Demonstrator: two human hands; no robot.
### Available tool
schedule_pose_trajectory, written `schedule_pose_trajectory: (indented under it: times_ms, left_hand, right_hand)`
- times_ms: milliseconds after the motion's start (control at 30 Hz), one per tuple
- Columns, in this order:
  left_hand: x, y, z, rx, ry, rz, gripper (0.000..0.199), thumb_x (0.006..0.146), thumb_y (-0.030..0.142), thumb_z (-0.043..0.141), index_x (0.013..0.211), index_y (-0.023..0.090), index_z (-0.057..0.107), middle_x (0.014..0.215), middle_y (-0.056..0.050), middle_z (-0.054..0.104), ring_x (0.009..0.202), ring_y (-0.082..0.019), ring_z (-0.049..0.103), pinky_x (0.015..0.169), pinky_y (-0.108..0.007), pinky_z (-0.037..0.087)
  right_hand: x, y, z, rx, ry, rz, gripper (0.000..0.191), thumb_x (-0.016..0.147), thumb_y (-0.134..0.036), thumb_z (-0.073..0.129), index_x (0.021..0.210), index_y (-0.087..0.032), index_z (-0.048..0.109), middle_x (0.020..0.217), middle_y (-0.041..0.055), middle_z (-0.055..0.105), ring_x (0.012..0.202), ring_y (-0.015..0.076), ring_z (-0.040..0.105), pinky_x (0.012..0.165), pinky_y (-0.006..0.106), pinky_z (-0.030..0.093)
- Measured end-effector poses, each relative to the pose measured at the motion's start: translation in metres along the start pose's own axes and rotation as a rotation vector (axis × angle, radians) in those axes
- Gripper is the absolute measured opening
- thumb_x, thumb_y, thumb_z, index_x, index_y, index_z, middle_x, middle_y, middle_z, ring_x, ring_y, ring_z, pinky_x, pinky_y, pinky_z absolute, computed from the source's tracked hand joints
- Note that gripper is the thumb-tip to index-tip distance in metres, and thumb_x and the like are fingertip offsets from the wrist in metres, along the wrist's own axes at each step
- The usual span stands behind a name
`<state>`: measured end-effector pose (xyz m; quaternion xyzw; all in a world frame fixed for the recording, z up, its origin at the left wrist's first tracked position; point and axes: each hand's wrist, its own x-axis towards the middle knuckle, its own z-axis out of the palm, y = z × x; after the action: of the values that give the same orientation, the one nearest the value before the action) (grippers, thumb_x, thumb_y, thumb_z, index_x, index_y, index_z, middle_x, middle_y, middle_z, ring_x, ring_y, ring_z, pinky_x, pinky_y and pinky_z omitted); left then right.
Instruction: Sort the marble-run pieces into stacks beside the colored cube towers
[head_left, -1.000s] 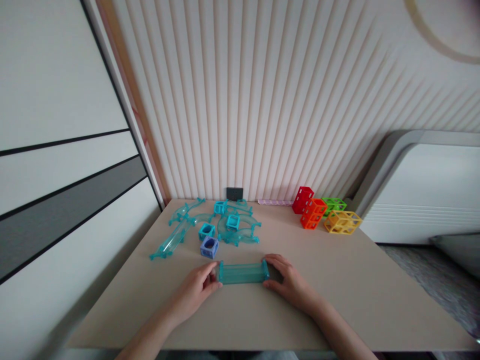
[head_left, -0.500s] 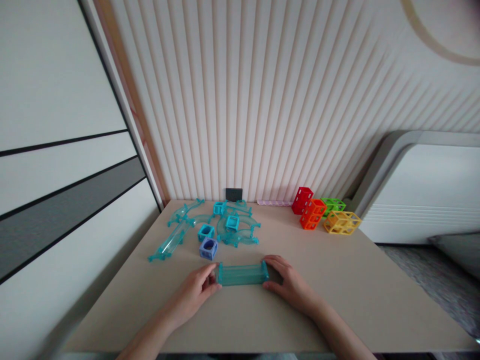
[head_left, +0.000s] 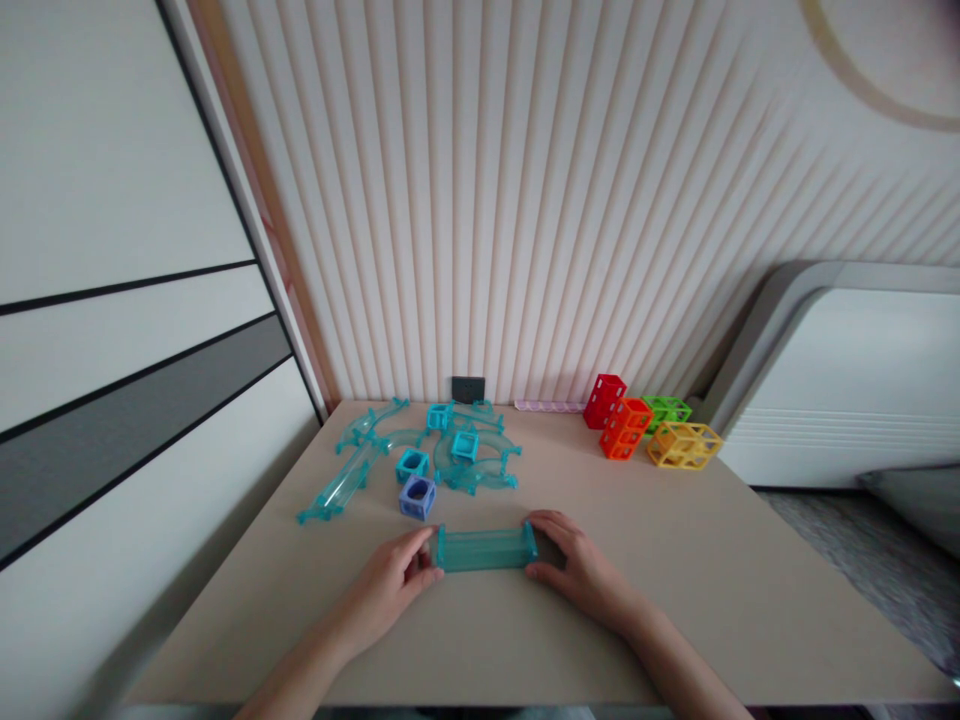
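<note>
A straight, see-through teal track piece (head_left: 486, 550) lies crosswise between my hands near the front of the table. My left hand (head_left: 397, 578) grips its left end, thumb in front and fingers behind. At the right end, my right hand (head_left: 574, 563) holds it the same way, fingertips against the raised end rim. Just beyond the left end sits a periwinkle cube (head_left: 417, 497) with a round hole on top. A teal cube (head_left: 412, 465) with a similar opening stands behind that.
More teal track pieces (head_left: 341, 487) spread over the back left of the table (head_left: 720, 600). At the back right stand red blocks (head_left: 604, 400), orange blocks (head_left: 625, 428), green frames (head_left: 666, 411) and yellow frames (head_left: 684, 446). A black socket (head_left: 468, 389) is on the ribbed wall.
</note>
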<state>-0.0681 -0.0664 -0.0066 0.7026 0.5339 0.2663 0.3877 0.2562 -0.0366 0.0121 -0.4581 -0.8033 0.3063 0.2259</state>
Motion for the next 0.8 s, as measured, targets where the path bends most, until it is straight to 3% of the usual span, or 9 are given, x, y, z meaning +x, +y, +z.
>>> schedule_pose_trajectory:
  times_ms: [600, 800]
  left_hand:
    - [-0.0008, -0.0027, 0.0016, 0.044, 0.024, 0.0, 0.041, 0.088, 0.038, 0.06, 0.127, 0.022, 0.058, 0.089, -0.001, 0.067, 0.077, -0.016, 0.059, 0.077, -0.026, 0.048]
    - [-0.0057, -0.0051, 0.0057, 0.068, 0.083, 0.008, 0.046, 0.088, 0.036, 0.06, 0.131, 0.022, 0.056, 0.087, -0.002, 0.068, 0.075, -0.016, 0.062, 0.074, -0.026, 0.052]
  right_hand:
    - [0.0002, 0.0005, -0.0003, 0.006, -0.002, -0.007, 0.05, 0.083, -0.04, 0.072, 0.127, -0.019, 0.061, 0.132, 0.0132, 0.06, 0.124, 0.0286, 0.055, 0.11, 0.044, 0.04]
    - [0.0003, 0.0013, 0.0002, 0.009, -0.001, -0.012, 0.049, 0.082, -0.038, 0.072, 0.127, -0.02, 0.061, 0.132, 0.0126, 0.061, 0.124, 0.0285, 0.055, 0.111, 0.044, 0.04]
